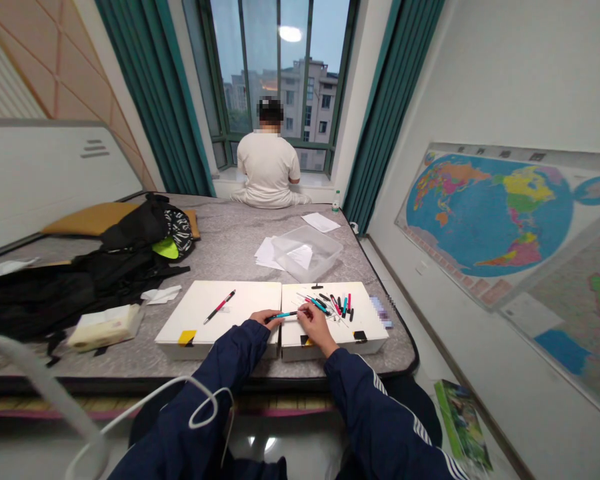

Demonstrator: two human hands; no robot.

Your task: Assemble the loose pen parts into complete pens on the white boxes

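Between my hands lies a blue and black pen (284, 315), held level over the seam of two white boxes. My left hand (266, 319) has its fingers closed on the blue end. At the pen's black end, the fingers of my right hand (314, 323) are pinched together. Pen parts (341, 305) in black, red and blue are scattered on the right white box (370, 327), just right of my right hand. A red and black pen (220, 307) rests by itself on the left white box (180, 320).
Behind the boxes stand a clear plastic bin (325, 257) and paper sheets (267, 253). A black bag (125, 267) and a tissue pack (105, 328) lie left. A person (269, 163) sits by the window. A white cable (180, 380) crosses near my left sleeve.
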